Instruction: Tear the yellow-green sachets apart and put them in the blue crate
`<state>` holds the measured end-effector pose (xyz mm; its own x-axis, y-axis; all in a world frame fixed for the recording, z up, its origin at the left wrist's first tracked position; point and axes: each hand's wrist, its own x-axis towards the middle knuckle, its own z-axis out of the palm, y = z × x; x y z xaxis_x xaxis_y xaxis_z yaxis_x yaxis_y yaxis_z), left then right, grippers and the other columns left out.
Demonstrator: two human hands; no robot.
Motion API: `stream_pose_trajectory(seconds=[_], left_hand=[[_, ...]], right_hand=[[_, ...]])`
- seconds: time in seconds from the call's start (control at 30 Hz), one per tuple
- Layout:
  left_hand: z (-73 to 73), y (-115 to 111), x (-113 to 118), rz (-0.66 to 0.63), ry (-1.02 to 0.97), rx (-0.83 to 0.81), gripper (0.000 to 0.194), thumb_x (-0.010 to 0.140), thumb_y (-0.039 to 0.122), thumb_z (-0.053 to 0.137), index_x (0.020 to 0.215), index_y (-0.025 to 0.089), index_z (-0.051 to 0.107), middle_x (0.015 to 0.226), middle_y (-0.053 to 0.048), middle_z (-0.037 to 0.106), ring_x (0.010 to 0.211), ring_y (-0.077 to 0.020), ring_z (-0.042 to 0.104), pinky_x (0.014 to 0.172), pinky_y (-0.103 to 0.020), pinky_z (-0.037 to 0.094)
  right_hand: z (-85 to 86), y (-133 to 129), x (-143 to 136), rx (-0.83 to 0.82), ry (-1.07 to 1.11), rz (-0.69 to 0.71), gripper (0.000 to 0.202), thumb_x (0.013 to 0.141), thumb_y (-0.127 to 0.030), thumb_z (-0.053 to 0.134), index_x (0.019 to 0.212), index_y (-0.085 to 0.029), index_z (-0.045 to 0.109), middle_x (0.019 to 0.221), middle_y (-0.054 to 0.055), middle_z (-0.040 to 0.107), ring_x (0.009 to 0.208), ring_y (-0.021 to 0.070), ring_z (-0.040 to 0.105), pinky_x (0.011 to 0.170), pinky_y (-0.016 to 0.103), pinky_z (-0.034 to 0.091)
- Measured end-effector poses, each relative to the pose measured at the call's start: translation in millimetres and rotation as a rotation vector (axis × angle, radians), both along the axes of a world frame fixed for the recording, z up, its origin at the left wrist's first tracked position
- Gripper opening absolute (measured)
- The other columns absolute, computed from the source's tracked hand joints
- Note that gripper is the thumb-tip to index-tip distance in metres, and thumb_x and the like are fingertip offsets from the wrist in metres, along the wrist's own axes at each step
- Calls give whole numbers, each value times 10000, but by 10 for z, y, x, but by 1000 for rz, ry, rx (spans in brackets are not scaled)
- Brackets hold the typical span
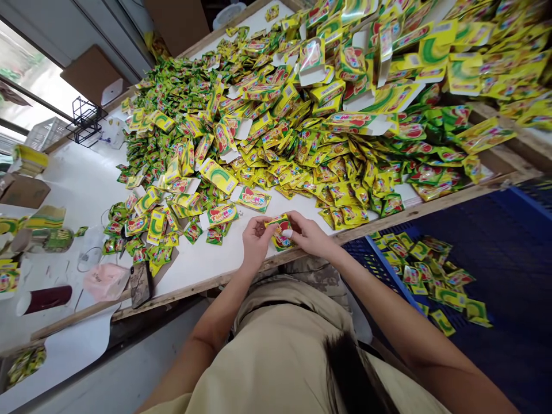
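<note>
Close to my body, at the table's front edge, both hands hold a small yellow, green and red packet (pixel 281 240) between them. My left hand (pixel 256 242) pinches its left side with the thumb on top. My right hand (pixel 311 234) grips the right side, thumb across the face. The undersides of the fingers are hidden. Just beyond my hands lie flat printed cartons, one (pixel 254 198) with an open white flap and another (pixel 222 214) beside it. A small group of yellow sachets (pixel 345 215) rests to the right.
A large heap of green and yellow sachets (pixel 302 149) mixed with cartons covers the wood-edged table (pixel 194 267). A phone (pixel 141 284), pink plastic bag (pixel 106 282) and dark red cylinder (pixel 45 299) lie at left. Below right, a blue crate (pixel 509 247) holds filled packets (pixel 425 270).
</note>
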<state>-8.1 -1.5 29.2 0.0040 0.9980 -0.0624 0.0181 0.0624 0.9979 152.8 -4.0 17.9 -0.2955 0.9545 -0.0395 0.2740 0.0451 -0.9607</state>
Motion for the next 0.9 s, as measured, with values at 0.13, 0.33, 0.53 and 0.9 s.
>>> stream_pose_trajectory(seconds=[0.13,0.33,0.53,0.9], left_hand=[[108,-66,82,-166,-28,16,244,759,328,700,937,177,628,884,-41,659,827,-135,630,736,-261,518],[140,-183,-61,-348,171,154,253,815,333,631,1030,199,646,1076,-89,629,909,-156,627,785,-306,539],[82,157,-404,-51,603,251,153,862,295,553,955,199,629,951,-65,637,864,-162,579,729,-290,498],[-160,799,-69,109,1090,139,582,754,440,662,1226,147,490,1306,-194,413,1242,-338,396,1007,-462,341]], right_hand=[[216,-95,263,24,-57,14,420,825,-307,496,1230,-194,516,930,60,673,853,223,620,762,355,497],[378,-631,1747,-207,-592,1,357,648,-412,664,989,-313,698,801,90,732,655,270,669,625,417,509],[417,-562,1678,-26,-782,-329,294,697,-387,639,973,-294,675,880,100,734,686,264,671,579,392,486],[108,937,-27,415,-779,-429,330,785,-83,468,1073,-139,619,1188,168,573,1055,304,499,820,404,404]])
